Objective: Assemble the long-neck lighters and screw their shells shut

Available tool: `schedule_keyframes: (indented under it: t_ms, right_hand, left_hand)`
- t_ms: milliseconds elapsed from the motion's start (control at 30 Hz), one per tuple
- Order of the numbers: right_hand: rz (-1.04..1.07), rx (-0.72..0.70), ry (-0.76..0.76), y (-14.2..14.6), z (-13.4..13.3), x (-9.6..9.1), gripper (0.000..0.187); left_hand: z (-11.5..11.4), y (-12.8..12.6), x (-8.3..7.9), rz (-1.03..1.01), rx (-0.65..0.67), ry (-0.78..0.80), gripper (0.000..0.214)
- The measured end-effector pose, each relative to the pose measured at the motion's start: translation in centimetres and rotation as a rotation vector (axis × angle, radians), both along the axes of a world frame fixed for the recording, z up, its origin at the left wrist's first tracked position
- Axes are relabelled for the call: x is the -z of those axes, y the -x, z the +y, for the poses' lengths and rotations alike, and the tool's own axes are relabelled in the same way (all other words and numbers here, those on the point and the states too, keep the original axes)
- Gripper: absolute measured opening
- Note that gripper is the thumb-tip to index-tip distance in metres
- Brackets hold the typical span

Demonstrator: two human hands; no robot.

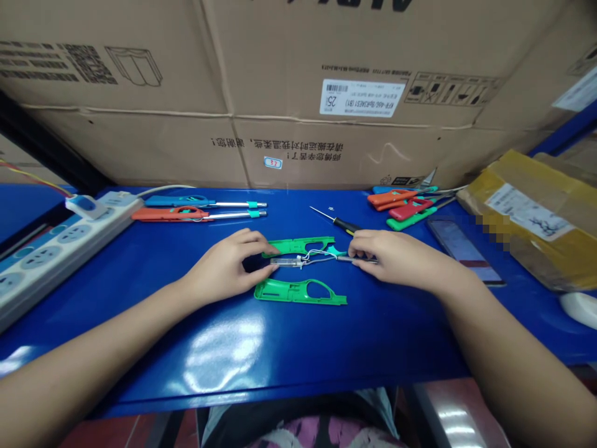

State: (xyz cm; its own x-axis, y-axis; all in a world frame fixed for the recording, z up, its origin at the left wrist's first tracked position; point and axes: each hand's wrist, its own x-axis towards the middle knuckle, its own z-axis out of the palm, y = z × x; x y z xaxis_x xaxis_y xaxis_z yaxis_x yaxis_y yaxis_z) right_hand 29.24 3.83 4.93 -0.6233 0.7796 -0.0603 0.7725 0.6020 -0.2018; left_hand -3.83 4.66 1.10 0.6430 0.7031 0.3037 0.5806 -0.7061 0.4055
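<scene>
Two green plastic half-shells of a long lighter lie on the blue table: one [302, 246] further from me, the other [298, 291] nearer. Between them lie a clear tube [285, 262] and thin white wires [317, 255]. My left hand [228, 264] pinches the left end of the far shell and the clear tube. My right hand [396, 256] pinches the thin metal rod [368, 260] at the right end of the wires. A small screwdriver with a black handle [336, 221] lies just behind my right hand.
A blue lighter [186, 201] and an orange lighter [172, 214] lie at the back left beside a white power strip [51, 249]. Several coloured lighters [403, 205] lie at the back right. A phone [461, 249], a yellow parcel [536, 218] and cardboard boxes [280, 93] surround the work area.
</scene>
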Motion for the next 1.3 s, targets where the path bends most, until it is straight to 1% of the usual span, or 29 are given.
schedule_keyframes:
  t_ms: [133, 267, 333, 500, 633, 733, 800, 1000, 1167, 1300]
  right_hand:
    - [0.004, -0.001, -0.066, 0.0, 0.2, 0.1, 0.009]
    - [0.035, 0.014, -0.172, 1.1, -0.1, 0.4, 0.018]
    - [0.028, 0.03, -0.192, 1.8, -0.2, 0.9, 0.02]
    - [0.12, 0.044, -0.157, 2.6, 0.1, 2.3, 0.016]
    - [0.19, 0.038, -0.115, 2.7, 0.2, 2.9, 0.013]
    - [0.228, 0.055, -0.076, 2.8, 0.1, 2.8, 0.007]
    - [0.256, 0.04, -0.053, 2.9, 0.0, 2.5, 0.005]
    - [0.24, -0.118, 0.008, 2.8, -0.3, 2.0, 0.007]
    - [0.309, -0.12, -0.011, 2.6, 0.0, 2.1, 0.007]
    - [0.288, -0.123, 0.02, 2.7, -0.2, 2.1, 0.006]
  left_hand:
    - [-0.2, -0.2, 0.1, -0.062, -0.015, 0.023, 0.023]
    - [-0.1, 0.0, 0.0, -0.059, -0.046, 0.0, 0.02]
    - [0.0, 0.1, -0.1, -0.034, -0.043, -0.014, 0.022]
    - [-0.1, -0.1, 0.1, -0.002, -0.044, -0.038, 0.028]
    - [-0.6, -0.4, 0.1, -0.037, 0.006, -0.054, 0.026]
    - [-0.7, -0.5, 0.1, -0.025, 0.042, -0.033, 0.023]
    - [-0.7, -0.6, 0.2, -0.024, 0.047, -0.008, 0.021]
    - [-0.6, -0.6, 0.3, -0.04, 0.02, 0.037, 0.02]
    - [-0.7, -0.6, 0.2, -0.04, 0.017, 0.044, 0.02]
    - [-0.6, -0.7, 0.3, -0.05, 0.013, 0.055, 0.021]
